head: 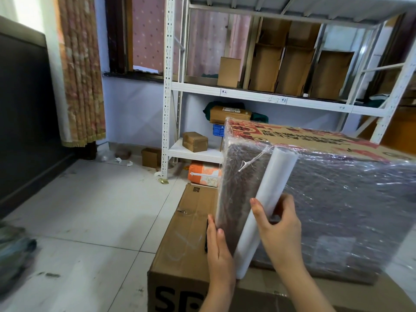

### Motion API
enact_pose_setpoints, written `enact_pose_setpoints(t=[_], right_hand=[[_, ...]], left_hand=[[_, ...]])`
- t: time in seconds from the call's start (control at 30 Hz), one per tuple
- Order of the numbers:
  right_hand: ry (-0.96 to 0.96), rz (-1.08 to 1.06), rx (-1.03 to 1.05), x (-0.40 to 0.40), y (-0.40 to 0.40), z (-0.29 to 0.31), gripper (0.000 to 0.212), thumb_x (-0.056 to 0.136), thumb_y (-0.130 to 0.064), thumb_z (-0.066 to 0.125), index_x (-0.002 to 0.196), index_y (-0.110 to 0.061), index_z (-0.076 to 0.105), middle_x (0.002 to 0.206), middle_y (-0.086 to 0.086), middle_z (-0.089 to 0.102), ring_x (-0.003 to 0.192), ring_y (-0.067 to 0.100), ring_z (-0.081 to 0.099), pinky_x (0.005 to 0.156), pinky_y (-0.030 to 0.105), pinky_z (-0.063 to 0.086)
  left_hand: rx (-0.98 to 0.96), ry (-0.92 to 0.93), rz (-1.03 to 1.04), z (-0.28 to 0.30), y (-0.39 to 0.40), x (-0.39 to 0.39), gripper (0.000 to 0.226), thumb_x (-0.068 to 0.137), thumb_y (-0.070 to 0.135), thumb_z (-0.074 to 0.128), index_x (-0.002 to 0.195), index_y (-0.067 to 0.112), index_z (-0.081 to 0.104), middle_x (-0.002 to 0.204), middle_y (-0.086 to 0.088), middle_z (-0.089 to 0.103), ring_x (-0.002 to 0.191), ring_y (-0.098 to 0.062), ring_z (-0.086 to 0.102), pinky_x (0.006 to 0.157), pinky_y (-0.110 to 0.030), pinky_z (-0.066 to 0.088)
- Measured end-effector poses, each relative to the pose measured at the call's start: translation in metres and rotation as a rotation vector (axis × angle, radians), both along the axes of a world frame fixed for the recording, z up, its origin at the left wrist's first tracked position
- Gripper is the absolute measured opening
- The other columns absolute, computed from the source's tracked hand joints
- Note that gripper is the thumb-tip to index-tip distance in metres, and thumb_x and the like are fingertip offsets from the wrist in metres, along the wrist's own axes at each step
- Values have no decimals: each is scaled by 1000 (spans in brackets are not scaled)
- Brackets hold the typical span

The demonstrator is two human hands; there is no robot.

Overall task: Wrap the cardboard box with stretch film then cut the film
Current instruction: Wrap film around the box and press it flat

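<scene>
Brown carton [180, 255] at bottom centre carries the film-covered cardboard box [337, 188], right of centre. Roll [267, 206]: right hand [279, 230] curls round it; left hand [217, 246] presses flat, fingers together. Keep film taut round the corner.

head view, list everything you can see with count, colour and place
wrapped cardboard box: 1, brown with red print, under clear film, on the lower box
stretch film roll: 1, white, tilted against the wrapped box's near corner
lower cardboard box: 1, brown, black lettering, on the floor
shelf rack: 1, white metal, behind
flat cardboard boxes: several, brown, upright on the upper shelf
small closed box: 1, brown, low shelf
crate: 1, blue, behind the wrapped box
zip bag: 1, orange and white, floor
curtain: 1, patterned, left
left hand: 1, flat on the film at the box's end
right hand: 1, grips the roll
</scene>
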State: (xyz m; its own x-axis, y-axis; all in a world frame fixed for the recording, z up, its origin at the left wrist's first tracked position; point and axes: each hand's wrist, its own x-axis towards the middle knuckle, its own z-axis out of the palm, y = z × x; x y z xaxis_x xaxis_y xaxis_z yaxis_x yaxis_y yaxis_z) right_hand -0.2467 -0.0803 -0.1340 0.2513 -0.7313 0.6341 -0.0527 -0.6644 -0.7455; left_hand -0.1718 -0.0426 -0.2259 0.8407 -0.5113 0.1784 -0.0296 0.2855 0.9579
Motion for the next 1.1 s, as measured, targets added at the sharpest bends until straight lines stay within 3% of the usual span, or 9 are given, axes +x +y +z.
enact_pose_setpoints(t=[0.07, 0.17, 0.27, 0.5, 0.63, 0.7, 0.8, 0.9, 1.1], right_hand=[[13, 7, 5, 0, 0, -1, 24, 76, -42, 66, 81, -30, 46, 70, -8, 56, 66, 6, 55, 59, 33, 49], [25, 6, 2, -1, 0, 1, 29, 72, -52, 61, 81, -30, 45, 71, -7, 56, 66, 4, 56, 59, 32, 49], [35, 6, 8, 0, 0, 0, 32, 70, -57, 57, 84, -31, 46, 75, -7, 58, 67, 5, 58, 59, 31, 50], [42, -13, -12, 1, -5, -5, 32, 74, -62, 55, 88, -34, 48, 78, -10, 59, 70, 8, 60, 62, 39, 56], [134, -236, -290, -1, -4, -4, 37, 82, -61, 55, 81, -24, 51, 70, -10, 55, 53, 6, 54, 43, 22, 39], [184, -355, -424, -1, -6, -4, 43, 81, -57, 52, 79, -15, 52, 65, -6, 52, 47, 10, 49, 39, 17, 30], [187, -320, -393, -1, -6, -7, 41, 79, -58, 53, 83, -17, 50, 61, -11, 51, 44, 8, 51, 36, 23, 40], [205, -283, -288, -1, -6, -7, 38, 75, -52, 69, 86, -26, 43, 63, -14, 50, 49, 7, 54, 43, 29, 47], [363, -148, -135, -2, 1, -3, 57, 64, -60, 71, 100, -40, 31, 87, -20, 52, 79, 4, 60, 67, 29, 54]], left_hand=[[46, 48, 35, -4, 5, 0, 65, 86, 64, 32, 145, 37, 18, 150, 19, 17, 138, 0, 15, 116, -33, 18], [215, -23, 116, -4, 10, -10, 54, 99, 39, 29, 150, 26, 14, 152, 15, 16, 140, -5, 14, 115, -34, 20], [309, 6, 74, -3, 6, -16, 55, 100, 38, 29, 150, 21, 12, 155, 3, 19, 140, -15, 22, 113, -36, 26], [469, -13, 53, -4, 7, -4, 53, 102, 37, 25, 150, 16, 16, 154, -2, 23, 139, -18, 27, 110, -34, 27], [422, -381, 116, 14, 19, 2, 66, 96, 52, 23, 150, 26, -5, 158, 5, 1, 144, -10, 8, 112, -25, 15], [289, -667, 261, 36, 20, 8, 64, 94, 60, 14, 146, 34, -12, 157, 11, -4, 144, -7, 1, 114, -31, 16], [60, -1024, 471, 79, 10, 18, 58, 100, 48, 19, 150, 23, 7, 157, -1, 10, 146, -19, 8, 117, -42, 17], [32, -1314, 582, 132, -2, 28, 48, 101, 30, 26, 145, 14, 30, 153, -8, 28, 144, -25, 17, 118, -43, 11], [208, -1458, 614, 163, -27, 57, 49, 101, 29, 23, 122, 4, 59, 128, -14, 58, 127, -31, 47, 112, -43, 23]])
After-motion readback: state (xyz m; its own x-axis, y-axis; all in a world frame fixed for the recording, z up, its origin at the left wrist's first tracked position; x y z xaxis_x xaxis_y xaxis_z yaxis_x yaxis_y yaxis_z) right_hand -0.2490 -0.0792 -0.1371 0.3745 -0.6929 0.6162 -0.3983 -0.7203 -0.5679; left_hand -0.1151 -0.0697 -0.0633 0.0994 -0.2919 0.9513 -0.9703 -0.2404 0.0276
